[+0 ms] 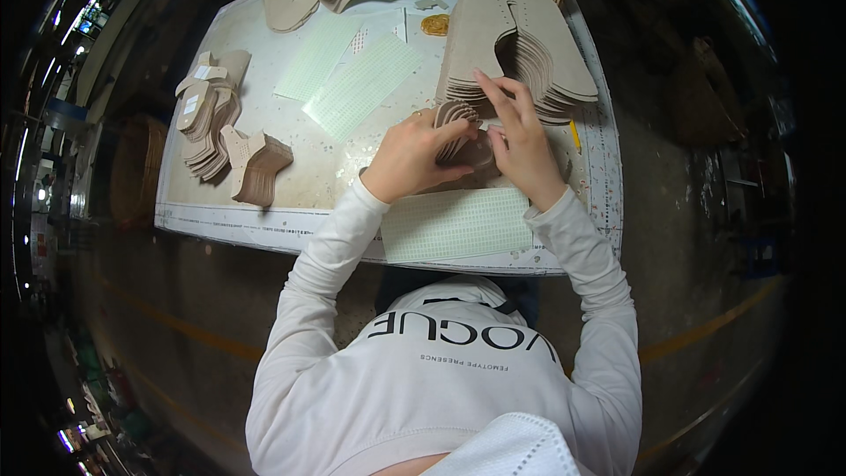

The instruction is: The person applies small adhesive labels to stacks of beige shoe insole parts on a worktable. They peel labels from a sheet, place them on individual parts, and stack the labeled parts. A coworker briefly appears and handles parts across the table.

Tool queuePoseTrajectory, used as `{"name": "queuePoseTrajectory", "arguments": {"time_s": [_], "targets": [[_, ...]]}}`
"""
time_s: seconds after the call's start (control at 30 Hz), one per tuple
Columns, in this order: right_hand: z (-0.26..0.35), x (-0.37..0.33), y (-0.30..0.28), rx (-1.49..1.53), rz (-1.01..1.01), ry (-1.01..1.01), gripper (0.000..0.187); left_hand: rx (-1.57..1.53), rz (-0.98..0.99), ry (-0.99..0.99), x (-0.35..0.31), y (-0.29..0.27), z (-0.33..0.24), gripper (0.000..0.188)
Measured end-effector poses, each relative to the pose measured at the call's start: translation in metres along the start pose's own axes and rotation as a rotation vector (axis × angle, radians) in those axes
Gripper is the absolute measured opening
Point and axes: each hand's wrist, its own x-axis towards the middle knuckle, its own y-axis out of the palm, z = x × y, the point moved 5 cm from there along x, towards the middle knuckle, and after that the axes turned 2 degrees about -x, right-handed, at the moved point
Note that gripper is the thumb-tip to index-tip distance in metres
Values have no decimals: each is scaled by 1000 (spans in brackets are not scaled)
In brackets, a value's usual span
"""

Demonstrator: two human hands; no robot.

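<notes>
Both hands (pixel 467 145) pinch a fanned stack of tan cutouts (pixel 458 115).

Both my arms reach forward, white sleeves to wrists; left hand (pixel 412 155) curled, thumb pinching; right hand (pixel 522 143) beside it, fingers extended, pinching

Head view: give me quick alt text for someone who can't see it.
Both hands, left hand and right hand, grip a small fanned stack of tan cut pieces over a white worktable. A tall stack of larger tan pieces lies just beyond, with smaller piles and perforated green sheets to the left.
</notes>
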Motion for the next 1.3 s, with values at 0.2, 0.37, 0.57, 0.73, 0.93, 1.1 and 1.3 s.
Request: {"name": "queuePoseTrajectory", "arguments": {"time_s": [0.2,0.37,0.57,0.73,0.93,1.1,1.3], "targets": [[-3,-5,1,330,46,142,84,-29,-32,52,4,0,5,38],[5,-6,9,22,13,-51,82,-42,-1,44,2,1,2,37],[-15,-9,-5,5,-149,81,67,-162,21,-1,1,1,13,39],[-37,-21,14,697,50,542,36,-312,73,-78,2,-4,25,47],[-31,-21,24,660,127,534,35,-478,-68,-80,3,-15,8,58],[-21,-33,-4,737,78,449,38,-296,-201,-146,-12,-30,9,35],[-49,-79,-63,636,-174,641,38,-52,-56,-325,-63,-30,17,20]]}}
